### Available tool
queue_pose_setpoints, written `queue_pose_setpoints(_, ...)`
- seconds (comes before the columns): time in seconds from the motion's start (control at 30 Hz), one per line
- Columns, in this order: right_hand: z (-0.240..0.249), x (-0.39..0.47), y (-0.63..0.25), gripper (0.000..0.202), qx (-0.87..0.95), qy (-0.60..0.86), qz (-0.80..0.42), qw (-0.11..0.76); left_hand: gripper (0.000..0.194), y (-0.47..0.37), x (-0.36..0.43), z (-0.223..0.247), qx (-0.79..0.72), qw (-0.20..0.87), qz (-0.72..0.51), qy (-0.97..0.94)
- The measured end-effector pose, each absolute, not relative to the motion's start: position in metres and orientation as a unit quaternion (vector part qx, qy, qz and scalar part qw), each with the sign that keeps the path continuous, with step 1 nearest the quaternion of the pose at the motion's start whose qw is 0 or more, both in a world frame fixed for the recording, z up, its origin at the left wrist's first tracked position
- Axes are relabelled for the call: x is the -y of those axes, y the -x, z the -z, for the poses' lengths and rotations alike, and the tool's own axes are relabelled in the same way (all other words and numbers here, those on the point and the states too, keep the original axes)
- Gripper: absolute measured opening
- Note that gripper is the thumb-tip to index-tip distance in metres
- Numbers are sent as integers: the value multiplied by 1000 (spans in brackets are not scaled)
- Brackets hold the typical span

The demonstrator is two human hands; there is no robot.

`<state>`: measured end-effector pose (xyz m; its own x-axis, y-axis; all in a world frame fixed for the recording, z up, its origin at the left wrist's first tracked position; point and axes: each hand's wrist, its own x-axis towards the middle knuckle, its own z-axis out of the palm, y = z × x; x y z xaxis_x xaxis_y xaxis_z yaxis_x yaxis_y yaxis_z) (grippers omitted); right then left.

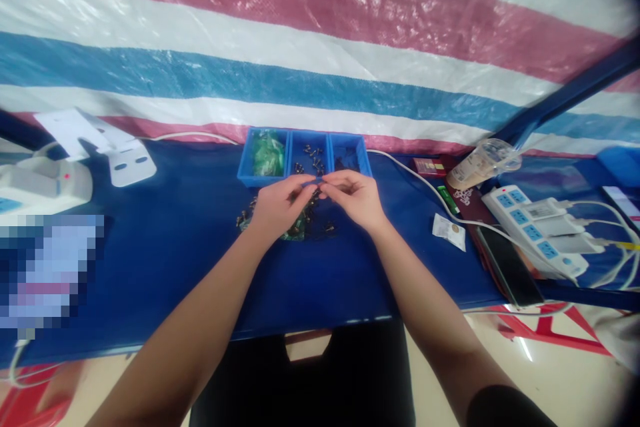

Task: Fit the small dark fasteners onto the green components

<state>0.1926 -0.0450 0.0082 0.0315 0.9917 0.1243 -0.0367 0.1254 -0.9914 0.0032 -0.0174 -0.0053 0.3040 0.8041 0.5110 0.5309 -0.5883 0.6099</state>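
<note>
My left hand (283, 203) and my right hand (354, 195) meet fingertip to fingertip over the table, just in front of a blue three-part bin (260, 181). Both are pinched closed around something small and dark, too tiny to name. Beneath them lies a loose pile of small dark metal parts (329, 227), partly covered by my left hand, with a bit of green plastic (296, 232) among it. The bin's left compartment holds a green plastic bag (269, 155). Small screw-like metal parts (315, 159) lie in the middle one, and dark pieces (346, 159) in the right one.
On the right stand a plastic drink cup (473, 170), a white power strip (533, 230) with plugged-in chargers, a dark phone (507, 265) and a small white packet (449, 232). A white stand (131, 163) is at the left. White cable (420, 177) crosses the blue table (165, 247).
</note>
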Motion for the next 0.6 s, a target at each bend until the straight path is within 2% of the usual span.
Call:
queue_pose_setpoints(0.47,-6,45,-194,29,522,461,-465,546,19,-3,18,5,-412,171,-426,-787)
queue_pose_setpoints(0.6,-9,46,-192,29,518,468,-468,542,23,-2,19,4,-416,178,-412,-791)
